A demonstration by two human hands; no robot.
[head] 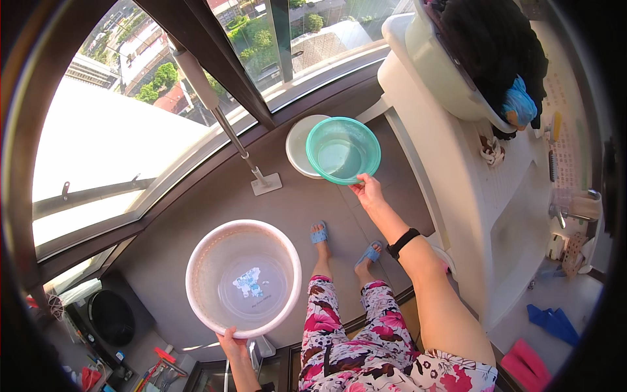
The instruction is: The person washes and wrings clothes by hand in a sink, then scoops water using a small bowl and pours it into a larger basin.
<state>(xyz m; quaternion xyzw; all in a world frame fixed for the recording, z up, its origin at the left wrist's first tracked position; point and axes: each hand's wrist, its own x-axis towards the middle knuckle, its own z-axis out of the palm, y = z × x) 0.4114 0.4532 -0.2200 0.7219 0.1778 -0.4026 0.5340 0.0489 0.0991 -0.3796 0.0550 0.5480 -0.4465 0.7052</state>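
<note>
My left hand (233, 344) grips the near rim of a large pale pink plastic basin (290, 299), held up at the lower left. Worn blue and white print shows on the basin's inner bottom. Out in front, my right hand (367, 192) has its fingers and thumb on the near rim of a smaller teal plastic basin (343, 152). Nothing lies inside either basin. Partly hidden behind the teal one is a white round basin or bucket (300, 147) by the window wall.
A flat mop (267, 183) leans against the window frame. On the right, a white laundry sink (441, 142) bears a pale tub (441, 73) heaped with dark clothes (494, 49). A black front-loading washing machine (110, 317) stands at the lower left. Tools (164, 362) lie near it.
</note>
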